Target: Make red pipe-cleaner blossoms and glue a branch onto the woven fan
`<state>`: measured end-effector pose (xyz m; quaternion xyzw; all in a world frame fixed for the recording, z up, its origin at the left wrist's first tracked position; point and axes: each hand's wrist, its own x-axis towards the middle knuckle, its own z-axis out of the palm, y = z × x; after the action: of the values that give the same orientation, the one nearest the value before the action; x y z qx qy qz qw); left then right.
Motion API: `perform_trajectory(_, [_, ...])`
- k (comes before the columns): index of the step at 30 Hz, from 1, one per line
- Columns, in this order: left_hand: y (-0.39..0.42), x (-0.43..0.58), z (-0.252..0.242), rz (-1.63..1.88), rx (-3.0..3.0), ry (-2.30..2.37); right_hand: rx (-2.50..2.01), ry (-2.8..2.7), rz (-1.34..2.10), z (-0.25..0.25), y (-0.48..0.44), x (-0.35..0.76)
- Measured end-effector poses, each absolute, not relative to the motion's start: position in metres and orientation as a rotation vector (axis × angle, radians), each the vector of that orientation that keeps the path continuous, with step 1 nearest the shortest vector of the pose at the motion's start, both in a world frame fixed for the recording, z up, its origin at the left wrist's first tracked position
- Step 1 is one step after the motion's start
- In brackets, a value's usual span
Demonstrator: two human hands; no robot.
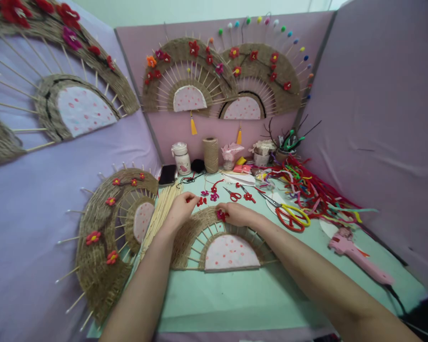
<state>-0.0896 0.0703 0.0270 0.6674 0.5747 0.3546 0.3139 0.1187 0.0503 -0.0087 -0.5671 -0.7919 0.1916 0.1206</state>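
A half-round fan of woven jute and wooden sticks (194,237), with a pink dotted centre (230,252), lies on the green mat in front of me. My left hand (181,207) rests on the fan's upper left edge with its fingers curled, close to a small red flower (200,201). My right hand (236,213) lies on the fan's top rim and pinches a small red-and-pink pipe-cleaner flower (221,215) against the weave.
A finished fan with red flowers (103,237) leans at the left beside a bundle of sticks (160,211). Large scissors (288,213), small red scissors (232,194), a pile of pipe cleaners (314,190), a pink glue gun (356,256), a twine spool (210,155), a phone (167,174).
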Motion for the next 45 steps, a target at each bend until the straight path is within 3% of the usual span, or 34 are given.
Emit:
perform_trajectory(13, [0.135, -0.093, -0.007, 0.735, 2.028, 1.838, -1.798, -2.029, 0.421, -0.002, 0.1, 0.126])
perform_trajectory(25, [0.072, -0.074, 0.005, 0.75, 2.307, 1.628, -1.687, -2.09, 0.46, -0.004, 0.079, 0.125])
perform_trajectory(32, [0.028, -0.047, -0.013, 0.893, 2.443, 1.354, -1.597, -2.147, 0.437, 0.008, 0.068, 0.122])
perform_trajectory(45, [0.024, -0.044, -0.027, 0.78, 2.509, 1.286, -1.689, -2.289, 0.381, 0.0, 0.069, 0.112])
